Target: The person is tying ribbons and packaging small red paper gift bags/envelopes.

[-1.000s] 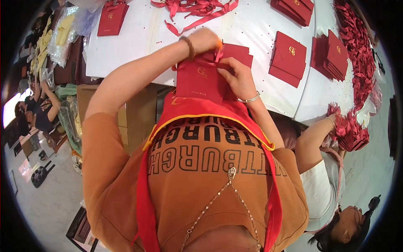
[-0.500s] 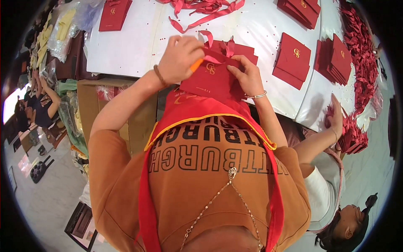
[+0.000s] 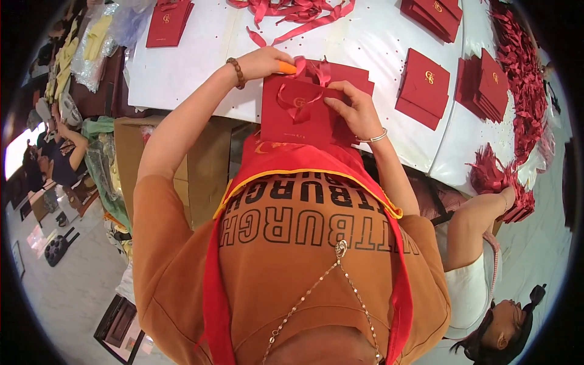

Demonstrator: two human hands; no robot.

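A red paper gift bag (image 3: 289, 125) with gold lettering and a red ribbon handle (image 3: 298, 109) looped down its front is in front of me, against my red apron. At its right side my right hand (image 3: 358, 112) is closed, with the bag's upper edge between thumb and fingers. My left hand (image 3: 271, 63) is above the bag's top left corner, fingers closed on a small orange tool (image 3: 286, 67) whose kind I cannot make out. That hand is close to the ribbon of another red bag (image 3: 359, 76) lying behind the first; its fingertips are partly hidden.
Loose red ribbons (image 3: 298, 12) lie at the far side of the white table (image 3: 194, 67). Red bags (image 3: 424, 85) are stacked at the right, with one pile (image 3: 168, 24) at the far left. A co-worker's arm (image 3: 477, 222) reaches toward ribboned bags (image 3: 517, 201). A cardboard box (image 3: 207, 173) stands below the table.
My left hand has moved up and away from the bag's front, and the ribbon handle now hangs down there. The right hand keeps its grip. The co-worker's hand has moved down onto the ribboned bags.
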